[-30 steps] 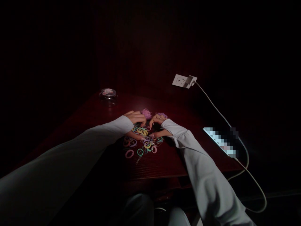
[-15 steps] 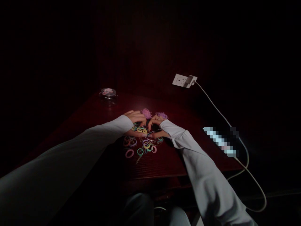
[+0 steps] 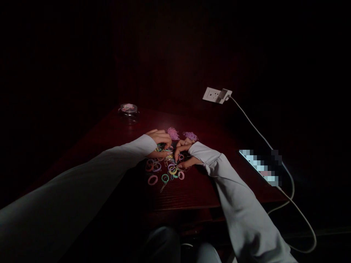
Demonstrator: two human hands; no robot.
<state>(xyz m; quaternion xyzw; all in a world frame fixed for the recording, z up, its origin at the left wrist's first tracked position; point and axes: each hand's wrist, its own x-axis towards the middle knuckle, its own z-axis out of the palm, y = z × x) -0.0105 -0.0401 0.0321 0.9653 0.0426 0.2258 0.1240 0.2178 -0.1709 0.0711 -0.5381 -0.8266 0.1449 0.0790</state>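
Colourful hair ties lie in a loose pile on the dark red table, with a few thin pin-like pieces among them. My left hand rests over the pile's left side, fingers bent and thumb held apart from them. On the other side my right hand touches the pile, a gap between thumb and forefinger with a small purple hair tie lying there. Just beyond my hands sit a pink heap of thin elastic bands and a purple heap. My hands partly cover the pile's middle.
A clear lidded jar stands at the table's far left. To the right lies a lit phone-like device, blurred out. A white cable runs from a charger in the wall socket past the table's right edge. The surroundings are very dark.
My thumbs, close together before, have parted. My right thumb has come lower and away from its forefinger, uncovering hair ties between my hands. The whole view has shifted slightly.
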